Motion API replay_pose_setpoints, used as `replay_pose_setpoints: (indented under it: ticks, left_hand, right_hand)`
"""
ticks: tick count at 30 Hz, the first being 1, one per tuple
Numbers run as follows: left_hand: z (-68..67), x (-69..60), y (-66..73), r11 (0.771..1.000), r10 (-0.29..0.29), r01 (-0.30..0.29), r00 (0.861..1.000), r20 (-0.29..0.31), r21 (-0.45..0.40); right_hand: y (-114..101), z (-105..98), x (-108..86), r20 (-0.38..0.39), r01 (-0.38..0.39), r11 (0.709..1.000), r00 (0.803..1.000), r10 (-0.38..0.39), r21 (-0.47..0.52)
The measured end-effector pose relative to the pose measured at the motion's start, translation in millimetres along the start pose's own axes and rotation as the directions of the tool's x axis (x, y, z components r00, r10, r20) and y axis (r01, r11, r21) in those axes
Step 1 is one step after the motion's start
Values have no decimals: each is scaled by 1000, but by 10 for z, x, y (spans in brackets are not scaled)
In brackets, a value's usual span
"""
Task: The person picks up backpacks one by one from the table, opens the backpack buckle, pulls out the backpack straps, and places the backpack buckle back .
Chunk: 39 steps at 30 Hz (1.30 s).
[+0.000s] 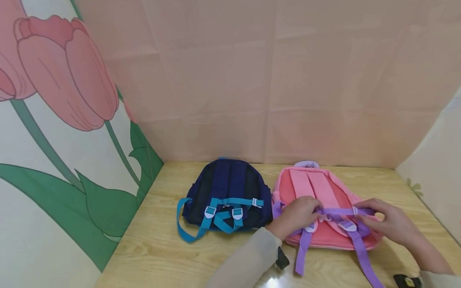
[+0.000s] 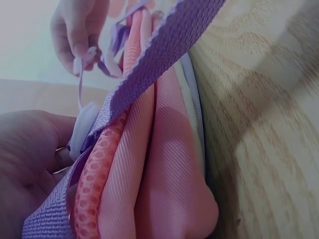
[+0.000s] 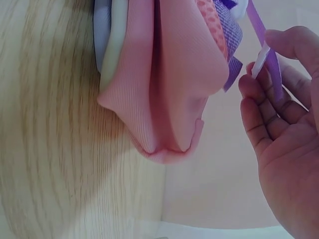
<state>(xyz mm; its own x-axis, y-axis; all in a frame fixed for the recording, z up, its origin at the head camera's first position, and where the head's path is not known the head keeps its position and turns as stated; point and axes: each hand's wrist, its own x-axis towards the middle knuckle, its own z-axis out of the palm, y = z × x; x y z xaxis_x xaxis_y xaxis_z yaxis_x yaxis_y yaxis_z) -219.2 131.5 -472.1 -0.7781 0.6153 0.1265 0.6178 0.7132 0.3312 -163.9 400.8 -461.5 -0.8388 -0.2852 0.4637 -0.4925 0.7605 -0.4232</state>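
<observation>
A pink backpack (image 1: 322, 188) lies on the table with its shoulder straps facing up. A thin purple chest strap (image 1: 338, 212) runs across it, pulled straight between the two hands. My left hand (image 1: 300, 214) pinches the strap's left end, beside a white plastic buckle (image 2: 83, 128). At the other end my right hand (image 1: 392, 222) pinches the purple strap by a small white slider (image 3: 260, 60) between thumb and fingers. Below, two loose purple webbing tails (image 1: 304, 252) hang toward the front of the table. Part of the left fingertips is hidden behind the strap.
Left of the pink one, a navy backpack (image 1: 229, 180) with blue straps lies on the wooden table (image 1: 155, 244). A pinkish cloth backdrop (image 1: 266, 80) rises behind, and a tulip-printed panel (image 1: 65, 76) stands at the left.
</observation>
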Motion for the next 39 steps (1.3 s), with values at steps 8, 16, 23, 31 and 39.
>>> replay_pose_setpoints:
  ticks: [8,16,23,31,39]
  left_hand:
    - [41,13,12,999,1,0,1000,-24,42]
    - [65,46,14,997,4,-1,999,-39,72]
    - [71,33,42,996,-23,25,999,-26,81]
    - [87,3,38,997,-29,31,999,-30,70]
    - [95,17,23,996,-4,9,999,-48,90]
  right_hand:
    - [64,-37,-35,15,-2,1000,1000,2,-2]
    - [151,-69,-71,46,-50,998,998,48,46]
    - [191,-47,-111,41,-33,998,999,31,47]
    - [247,30,-149,22,12,996,1000,-14,92]
    - [304,47,-168,24,-30,993,999,28,114]
